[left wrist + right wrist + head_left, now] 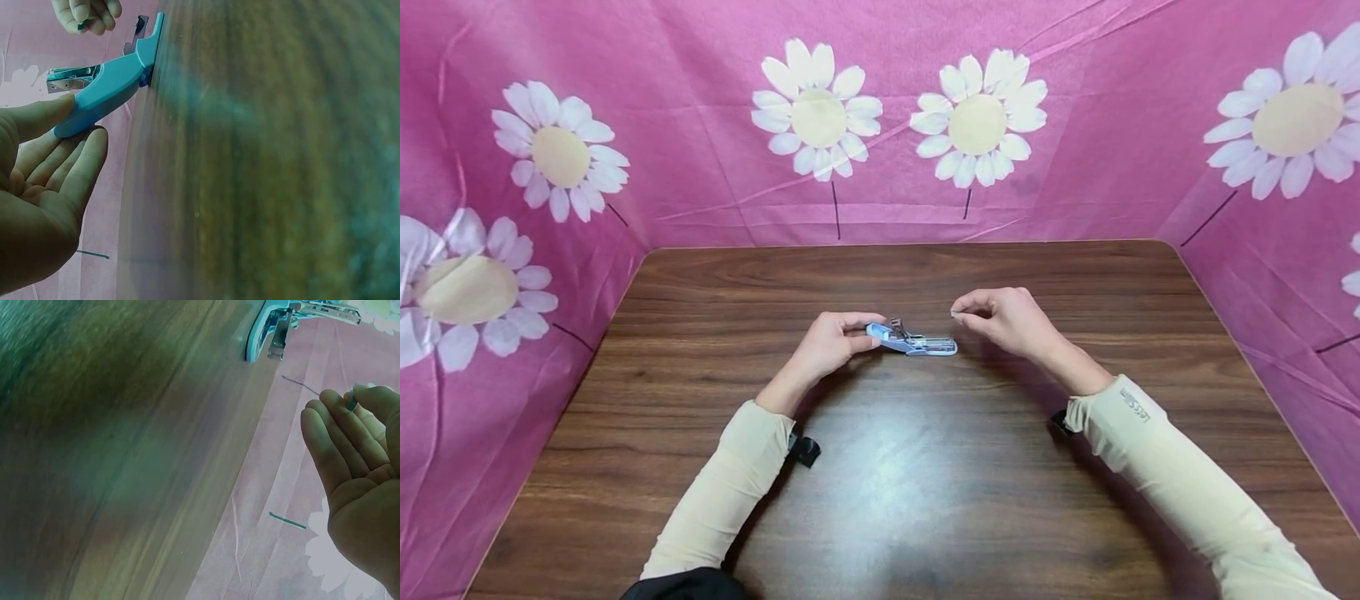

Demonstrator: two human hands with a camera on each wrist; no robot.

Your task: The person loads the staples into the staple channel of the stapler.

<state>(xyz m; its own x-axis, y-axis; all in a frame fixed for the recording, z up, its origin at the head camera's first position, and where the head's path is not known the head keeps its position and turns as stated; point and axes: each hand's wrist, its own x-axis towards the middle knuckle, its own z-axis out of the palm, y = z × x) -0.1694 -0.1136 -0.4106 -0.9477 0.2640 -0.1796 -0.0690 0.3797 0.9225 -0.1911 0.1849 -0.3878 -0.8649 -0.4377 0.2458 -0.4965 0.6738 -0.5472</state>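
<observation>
A light blue stapler lies opened up over the middle of the table, its metal parts showing. My left hand pinches one end of it between thumb and fingers. In the left wrist view the blue body slants, and its far end meets the tabletop. To the right of the stapler and apart from it, my right hand is raised above the table. Its thumb and forefinger pinch a small grey strip of staples, mostly covered by the fingertips.
The brown wood-grain table has rounded far corners. Pink cloth printed with white daisies stands behind it and along both sides. Black straps sit at the wrists, below the cream sleeves.
</observation>
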